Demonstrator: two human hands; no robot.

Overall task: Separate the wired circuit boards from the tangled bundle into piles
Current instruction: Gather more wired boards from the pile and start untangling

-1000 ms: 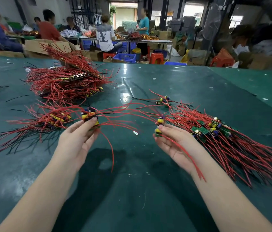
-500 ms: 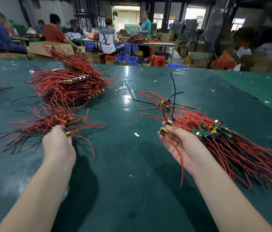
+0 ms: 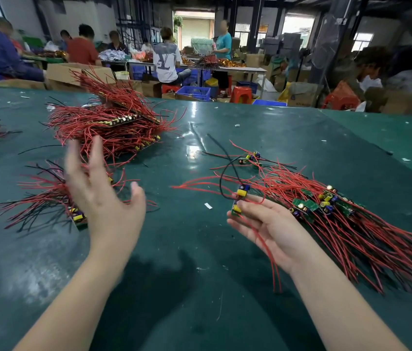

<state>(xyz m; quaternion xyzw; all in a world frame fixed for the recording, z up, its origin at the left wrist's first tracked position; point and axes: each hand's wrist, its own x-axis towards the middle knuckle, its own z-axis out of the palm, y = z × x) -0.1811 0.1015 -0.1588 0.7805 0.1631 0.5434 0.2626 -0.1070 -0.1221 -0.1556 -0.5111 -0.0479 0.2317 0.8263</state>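
The right hand (image 3: 270, 224) is pinching a wired circuit board (image 3: 239, 200) above the desk (image 3: 199, 287), beside the tangled bundle (image 3: 339, 211). The left hand (image 3: 103, 196) is hovering empty, fingers spread, over a sorted pile (image 3: 48, 198).

Four wired-board piles (image 3: 108, 133), two hands (image 3: 108, 206).

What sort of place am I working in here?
Likely an electronics assembly workshop: piles of red-wired circuit boards on a green table, workers at benches behind, cardboard boxes and blue crates.
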